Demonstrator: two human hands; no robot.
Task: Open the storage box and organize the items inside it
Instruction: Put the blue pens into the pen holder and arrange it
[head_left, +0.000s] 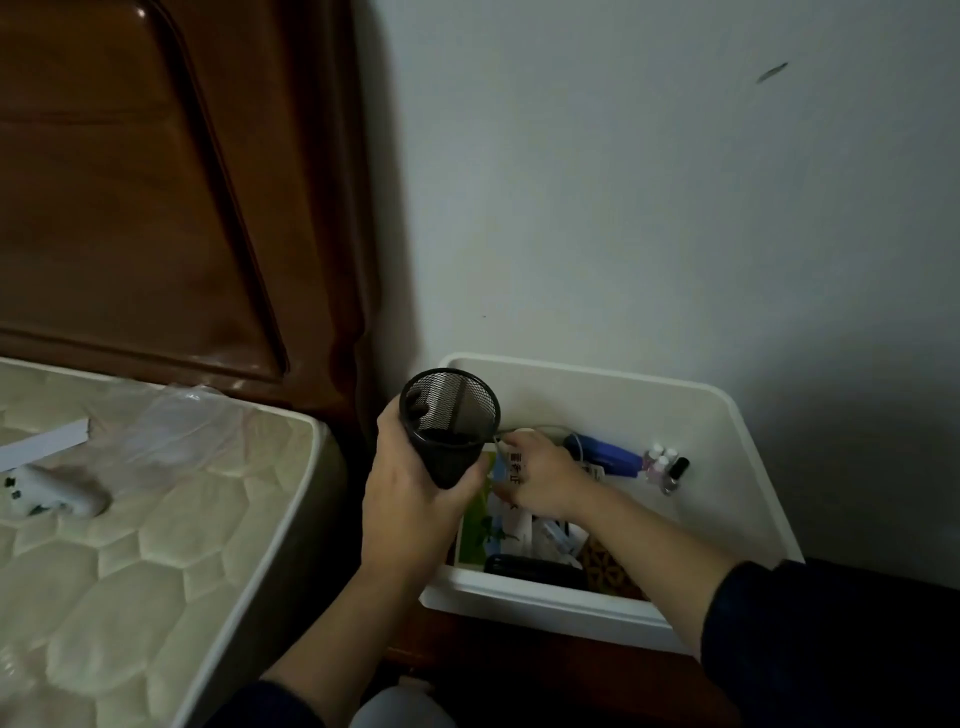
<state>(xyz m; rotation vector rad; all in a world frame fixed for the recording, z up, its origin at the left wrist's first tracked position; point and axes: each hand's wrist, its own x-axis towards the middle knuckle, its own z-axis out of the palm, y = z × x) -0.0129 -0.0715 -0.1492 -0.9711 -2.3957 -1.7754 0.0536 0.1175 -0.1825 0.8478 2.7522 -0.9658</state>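
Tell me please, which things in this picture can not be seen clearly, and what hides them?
- Head view: right hand covers what its fingers touch inside the white plastic storage box.
- Left hand hides the base of the black mesh pen cup.
- Small nail polish bottles: too small, labels unreadable.
- Box's near contents: dark, partly behind its front wall.
- White object on the quilted mattress: blurred.

Head camera looks steeply down, close above the storage box (737, 431).
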